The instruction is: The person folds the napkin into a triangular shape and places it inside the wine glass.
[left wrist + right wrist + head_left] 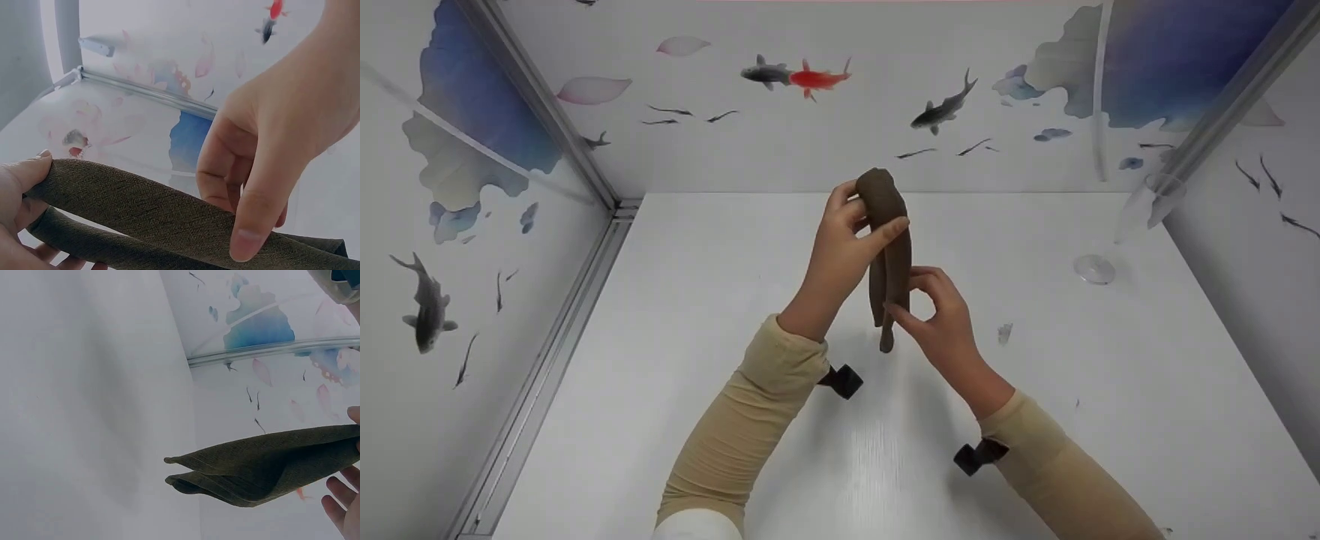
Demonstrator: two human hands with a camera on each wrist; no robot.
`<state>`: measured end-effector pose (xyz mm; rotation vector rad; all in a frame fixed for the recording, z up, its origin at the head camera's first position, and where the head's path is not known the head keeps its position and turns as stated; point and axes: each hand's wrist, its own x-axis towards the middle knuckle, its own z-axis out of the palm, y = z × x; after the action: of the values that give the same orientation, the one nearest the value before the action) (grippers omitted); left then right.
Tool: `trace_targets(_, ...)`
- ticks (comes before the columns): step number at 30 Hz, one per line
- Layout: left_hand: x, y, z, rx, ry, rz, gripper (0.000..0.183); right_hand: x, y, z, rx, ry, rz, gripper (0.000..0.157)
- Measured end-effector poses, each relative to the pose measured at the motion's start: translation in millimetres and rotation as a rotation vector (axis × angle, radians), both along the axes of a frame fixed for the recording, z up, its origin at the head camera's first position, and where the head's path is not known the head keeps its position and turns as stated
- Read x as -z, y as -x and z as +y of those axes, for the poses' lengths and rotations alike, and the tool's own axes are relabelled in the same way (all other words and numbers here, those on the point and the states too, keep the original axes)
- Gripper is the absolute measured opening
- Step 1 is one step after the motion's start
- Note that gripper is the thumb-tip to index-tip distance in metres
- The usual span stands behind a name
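A brown woven cloth (897, 251), folded into a long hanging bundle, is held above the white table. My left hand (840, 240) grips its upper part, with the thumb in front and the fingers behind. Lower down, my right hand (941, 315) pinches the cloth's edge between thumb and fingers. The left wrist view shows the cloth (140, 202) stretched between the left hand (17, 197) and the larger right hand (281, 124). In the right wrist view, the loose, tapering ends of the cloth (259, 464) stand apart; the hand at the right edge is partly cut off.
A clear stemmed glass (1093, 268) stands at the right rear of the white table (697, 300). A small transparent piece (1005, 334) lies nearer the middle. Painted walls close the left, back and right sides, and a metal rail (547, 405) runs along the left.
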<state>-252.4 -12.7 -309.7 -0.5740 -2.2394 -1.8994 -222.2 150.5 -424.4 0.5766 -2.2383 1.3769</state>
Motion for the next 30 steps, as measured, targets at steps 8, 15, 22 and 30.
trace_targets(8, -1.3, 2.6, -6, 0.018, -0.009, -0.001, 0.031, 7.2, -0.5, 1, -0.07, 0.057, 0.006, 0.017)
trace_targets(15, 1.7, 5.7, -6, 0.022, -0.037, 0.027, 0.034, -9.2, -11.8, -2, -0.13, 0.052, 0.015, 0.017)
trace_targets(22, -2.0, 4.0, -3, 0.03, -0.083, 0.035, 0.031, -10.3, -14.1, -8, -0.144, 0.099, 0.03, 0.02)
trace_targets(30, -6.3, 4.6, -3, 0.026, -0.081, 0.039, 0.031, 18.7, -5.6, -2, -0.101, 0.076, -0.138, 0.032)
